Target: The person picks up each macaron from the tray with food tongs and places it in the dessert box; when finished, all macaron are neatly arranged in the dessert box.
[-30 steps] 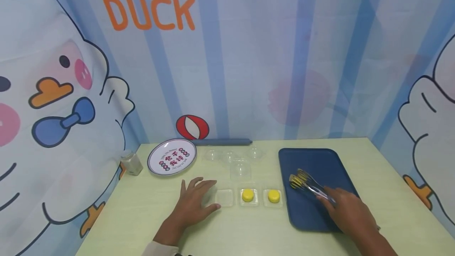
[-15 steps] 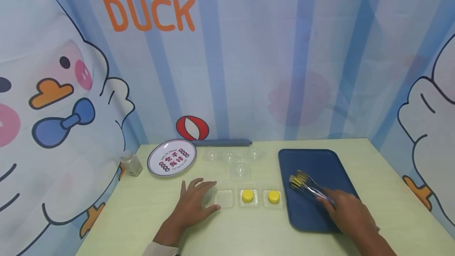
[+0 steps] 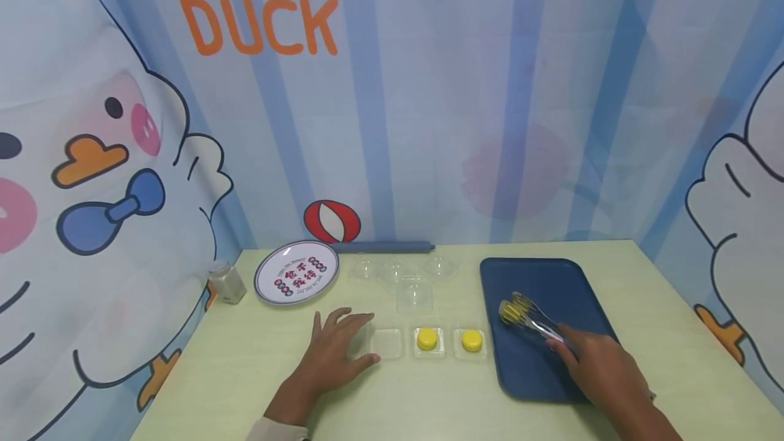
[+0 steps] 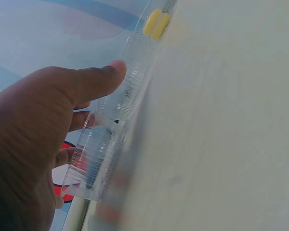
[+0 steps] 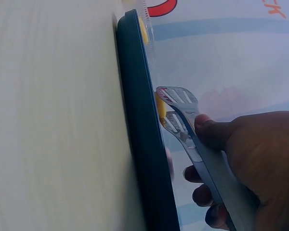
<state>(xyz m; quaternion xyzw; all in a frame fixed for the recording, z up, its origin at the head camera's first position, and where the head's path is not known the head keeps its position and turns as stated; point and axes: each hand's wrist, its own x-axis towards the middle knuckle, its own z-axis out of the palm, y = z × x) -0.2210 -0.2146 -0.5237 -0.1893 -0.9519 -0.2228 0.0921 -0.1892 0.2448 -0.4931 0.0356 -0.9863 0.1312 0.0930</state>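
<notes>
My right hand (image 3: 603, 363) grips metal tongs (image 3: 542, 325) over the blue tray (image 3: 551, 278). The slotted tong heads stand either side of a yellow macaron (image 5: 160, 105), low over the tray. My left hand (image 3: 327, 346) has its fingers spread at the left side of a clear plastic box (image 3: 387, 344); thumb and index fingertips lie right at its edge. From the left wrist, the thumb (image 4: 103, 82) overlaps the near side of the clear plastic, with the other fingers behind it. Two more clear boxes to the right each hold a yellow macaron (image 3: 427, 339).
Several clear domed lids (image 3: 415, 291) lie behind the boxes. A printed plate (image 3: 297, 273) stands at the back left, beside a small shaker jar (image 3: 226, 282). A grey-blue rod (image 3: 382, 247) runs along the back edge, below the duck-print cloth (image 3: 429, 87).
Both hands and the tongs keep almost the same place. Only a slight shift of the head view shows.
</notes>
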